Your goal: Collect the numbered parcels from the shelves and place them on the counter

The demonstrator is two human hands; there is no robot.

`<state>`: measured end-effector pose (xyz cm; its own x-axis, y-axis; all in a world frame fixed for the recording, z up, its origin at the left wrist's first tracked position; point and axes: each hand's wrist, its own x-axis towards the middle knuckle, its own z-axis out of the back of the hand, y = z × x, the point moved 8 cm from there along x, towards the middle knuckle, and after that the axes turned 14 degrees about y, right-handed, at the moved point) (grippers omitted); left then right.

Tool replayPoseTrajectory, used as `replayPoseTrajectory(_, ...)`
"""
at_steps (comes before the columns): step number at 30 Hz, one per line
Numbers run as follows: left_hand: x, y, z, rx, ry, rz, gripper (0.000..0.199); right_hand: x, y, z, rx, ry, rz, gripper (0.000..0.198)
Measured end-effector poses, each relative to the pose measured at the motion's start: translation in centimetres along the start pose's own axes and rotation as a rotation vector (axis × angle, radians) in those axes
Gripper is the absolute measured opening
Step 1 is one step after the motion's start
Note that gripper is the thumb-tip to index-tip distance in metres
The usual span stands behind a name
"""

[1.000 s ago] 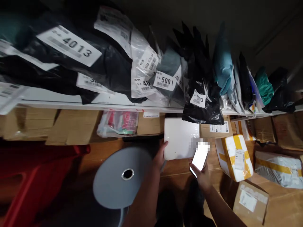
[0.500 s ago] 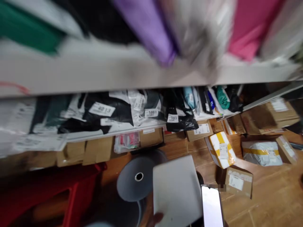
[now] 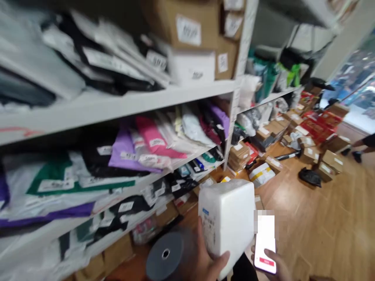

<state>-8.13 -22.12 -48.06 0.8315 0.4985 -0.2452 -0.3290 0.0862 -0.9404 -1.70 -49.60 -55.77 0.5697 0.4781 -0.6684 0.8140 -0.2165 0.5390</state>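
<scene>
My left hand [image 3: 209,262] is closed on the lower left side of a white boxy package [image 3: 237,222], its thumb across the near face. A small blue mark and blurred print show on the package's left side. Lower right, my right hand [image 3: 278,265] grips a smartphone [image 3: 265,246], thumb over the lit white screen near a red button. Part of the phone's top is pixelated. Left of the package, low down, is a dark grey round disc with a central hole [image 3: 165,255]; I cannot tell what it is.
Shelves [image 3: 187,91] on the left hold labelled bags, among them a pink bag [image 3: 155,138], and cardboard boxes [image 3: 193,27]. Boxes and parcels lie on the wooden floor, including a black bag [image 3: 309,177]. A person's legs [image 3: 359,150] show at the far right.
The view has swung up and right, bringing upper shelves and more floor into sight. The white package has tilted, showing its printed side. Both hands now show more fully, my right thumb over the screen.
</scene>
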Motion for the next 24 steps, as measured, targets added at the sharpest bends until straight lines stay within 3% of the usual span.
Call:
replayPoseTrajectory(4,-1.0,-13.5,-5.4,0.284,-0.012,-0.314,0.123,-4.6,5.8,-0.7,0.207,-0.015,0.295,0.056)
replayPoseTrajectory(6,-2.1,-18.4,-9.5,0.438,-0.015,-0.412,0.128,-7.0,8.8,0.1,0.285,-0.008,0.431,0.054)
replayPoseTrajectory(9,-4.6,-23.8,-17.4,0.609,0.062,-0.567,0.133,-10.8,12.5,4.0,0.415,-0.049,0.575,0.051)
replayPoseTrajectory(13,-8.4,-27.8,-28.1,0.680,0.194,-0.746,0.130,-16.2,16.6,12.2,0.479,-0.102,0.649,0.048)
replayPoseTrajectory(17,-10.7,-29.7,-37.5,0.747,0.308,-0.831,0.116,-22.5,20.0,21.3,0.506,-0.156,0.708,0.047)
replayPoseTrajectory(21,-12.4,-31.0,-44.6,0.851,0.367,-0.976,0.094,-28.8,21.3,28.8,0.554,-0.234,0.770,0.044)
replayPoseTrajectory(24,-13.1,-31.7,-48.5,0.911,0.412,-1.067,0.076,-31.7,21.4,31.5,0.593,-0.219,0.785,0.044)
